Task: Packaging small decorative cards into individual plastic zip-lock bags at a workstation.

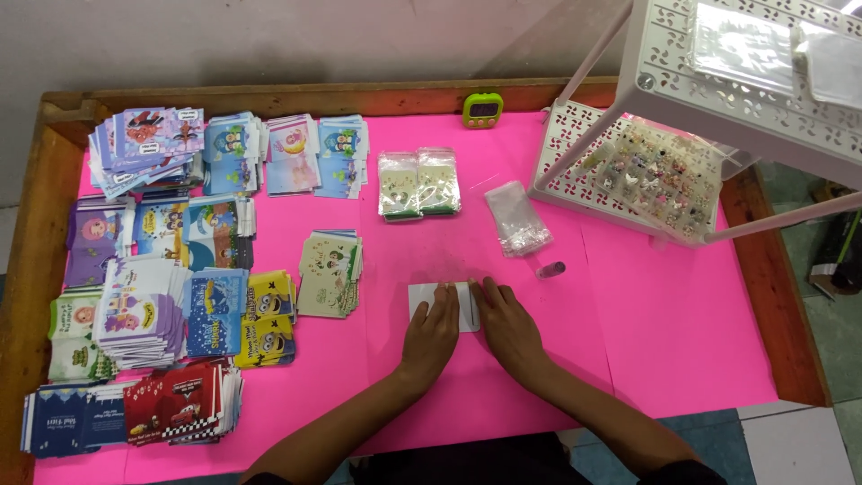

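A pink-covered table [682,359] in a wooden frame spreads wide, bare on its near right side. A white perforated rack [682,81] overhangs the far right corner. Stacks of colourful cards [171,296] crowd the left edge. Mid-table, the left hand [432,337] and right hand [507,325] lie flat, fingers unclenched, pressing a small white card [467,305] beneath them. A clear plastic bag [518,218] lies just beyond.

left hand [431,334]: bare, no glove, ring or watch being worn | right hand [508,325]: bare, nothing being worn on fingers or wrist | forearms: being left uncovered | dark clothing being worn, seen at bottom edge
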